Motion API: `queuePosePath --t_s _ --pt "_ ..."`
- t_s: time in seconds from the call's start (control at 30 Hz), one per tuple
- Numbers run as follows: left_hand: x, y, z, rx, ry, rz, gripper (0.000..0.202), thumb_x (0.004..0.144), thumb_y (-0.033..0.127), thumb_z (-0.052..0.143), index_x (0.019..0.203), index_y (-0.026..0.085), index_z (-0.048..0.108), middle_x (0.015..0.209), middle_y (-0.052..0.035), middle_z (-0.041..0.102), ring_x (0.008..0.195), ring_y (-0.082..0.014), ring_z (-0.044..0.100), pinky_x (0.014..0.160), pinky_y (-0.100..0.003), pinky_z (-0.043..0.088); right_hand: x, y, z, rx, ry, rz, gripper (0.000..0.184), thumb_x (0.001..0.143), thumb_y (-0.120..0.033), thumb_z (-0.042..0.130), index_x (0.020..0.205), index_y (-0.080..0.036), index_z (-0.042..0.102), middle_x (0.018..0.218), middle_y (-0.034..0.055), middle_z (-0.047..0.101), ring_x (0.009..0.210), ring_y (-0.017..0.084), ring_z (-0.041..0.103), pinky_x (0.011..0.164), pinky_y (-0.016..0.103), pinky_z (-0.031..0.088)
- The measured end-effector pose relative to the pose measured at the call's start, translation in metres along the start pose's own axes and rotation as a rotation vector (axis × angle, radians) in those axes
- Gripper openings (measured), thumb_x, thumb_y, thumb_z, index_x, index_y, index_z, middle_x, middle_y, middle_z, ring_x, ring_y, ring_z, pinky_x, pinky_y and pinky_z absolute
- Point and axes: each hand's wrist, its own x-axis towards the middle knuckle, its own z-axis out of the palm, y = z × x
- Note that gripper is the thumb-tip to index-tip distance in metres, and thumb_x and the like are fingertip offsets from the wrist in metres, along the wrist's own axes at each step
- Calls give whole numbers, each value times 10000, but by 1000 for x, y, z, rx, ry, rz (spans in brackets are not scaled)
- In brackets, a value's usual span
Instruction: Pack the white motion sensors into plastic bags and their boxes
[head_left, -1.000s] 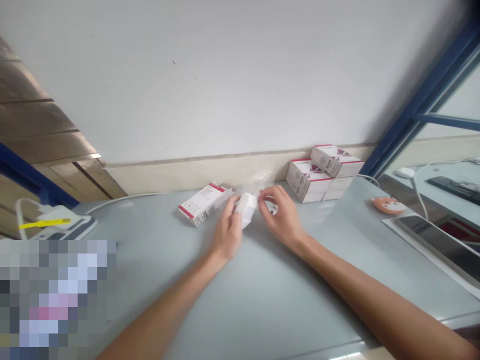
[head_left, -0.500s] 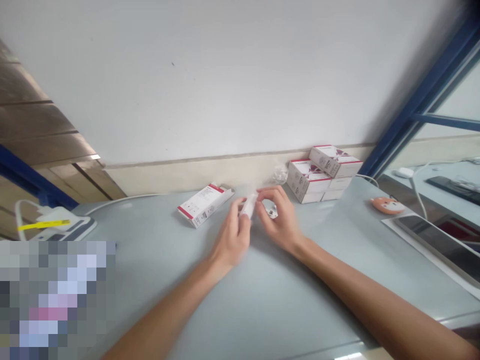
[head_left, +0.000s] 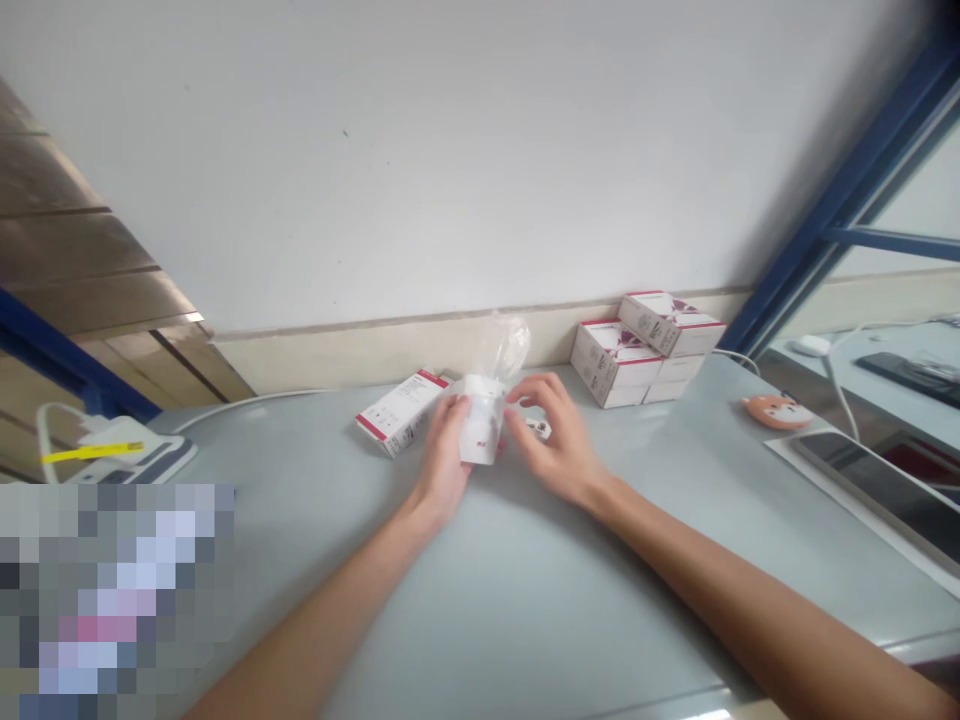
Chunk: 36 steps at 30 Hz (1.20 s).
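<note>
My left hand (head_left: 442, 455) is closed round the side of a small white plastic device (head_left: 481, 425) with a small red mark low on its face. A crumpled clear plastic bag (head_left: 510, 345) stands up behind the device's top edge. My right hand (head_left: 559, 440) hovers at the device's right edge, fingers curved and apart; whether its fingertips touch the device or bag is unclear. Partly hidden behind that hand, a small white part (head_left: 538, 428) with a dark round spot lies on the table. Left of my hands lies a white and red carton (head_left: 401, 410).
Several white and red boxes (head_left: 619, 365) are stacked by the wall at right. An orange animal-shaped item (head_left: 776, 411) and a dark flat panel (head_left: 877, 485) lie farther right. A white power strip (head_left: 161, 460) with a cable sits at left on the grey table (head_left: 480, 590).
My left hand has turned the device so its broad face shows, and it has shifted slightly left. The clear bag now stands up behind it. My right hand has barely moved.
</note>
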Motion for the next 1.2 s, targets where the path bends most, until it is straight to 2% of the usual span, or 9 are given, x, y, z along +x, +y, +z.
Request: queuePosePath --t_s 0.1,0.23,0.4,0.57,0.67,0.83,0.93,1.03,1.2 --pt "0 3 0 -35 -83 -47 340 940 485 703 1168 240 644 1084 -51 747 860 -211 723 705 -315 584 4 6 4 181 79 277 294 973 -455 635 1171 -245 579 1127 87 664 1029 236 683 871 412 615" --pt "2 0 -6 44 -153 -66 373 906 477 752 1183 249 653 1078 -53 756 875 -215 729 697 -287 549 10 16 1 451 -151 456 460 966 -600 616 1207 -208 623 1085 89 736 951 228 725 908 429 612" --pt "12 -5 -19 191 -205 54 399 866 471 798 1179 242 705 1016 -65 769 907 -241 725 760 -302 519 14 22 -8 414 -156 347 414 937 -571 690 1145 -213 686 1131 88 771 1023 246 740 911 399 589" --pt "18 3 -22 294 -200 124 334 806 338 804 1103 199 741 1135 -106 757 1086 -294 693 901 -361 533 16 23 -15 272 -159 219 337 959 -484 688 1169 -222 715 1112 75 793 1026 235 746 930 393 588" --pt "16 7 -23 331 -147 165 508 744 248 770 1244 221 690 1245 -96 726 1148 -288 668 953 -378 528 18 25 -20 159 -232 147 352 989 -457 656 1250 -229 715 1138 72 793 1031 241 734 943 412 581" --pt "15 4 -28 480 -176 286 547 911 395 705 1418 228 587 1435 -119 663 1339 -300 606 1142 -425 445 20 28 -29 11 -416 52 290 1028 -402 624 1241 -250 748 1275 82 775 1148 277 707 1039 457 537" --pt "21 0 -33 607 -209 319 523 935 439 703 1392 212 593 1388 -138 692 1281 -318 648 1119 -452 473 20 29 -33 -95 -471 14 289 1002 -383 668 1243 -248 752 1349 120 731 1239 316 667 1007 457 552" --pt "26 1 -39 737 -300 312 442 951 415 681 1341 211 639 1304 -137 732 1229 -329 671 1088 -467 492 21 27 -36 -74 -436 38 436 964 -436 727 1358 -253 683 1383 129 701 1252 317 653 949 431 572" --pt "21 14 -39 723 -339 227 380 913 369 719 1265 226 710 1242 -115 756 1194 -347 673 1048 -454 501 22 25 -35 -179 -426 16 237 1011 -378 669 1180 -225 738 1191 106 771 1109 305 681 1006 484 507"
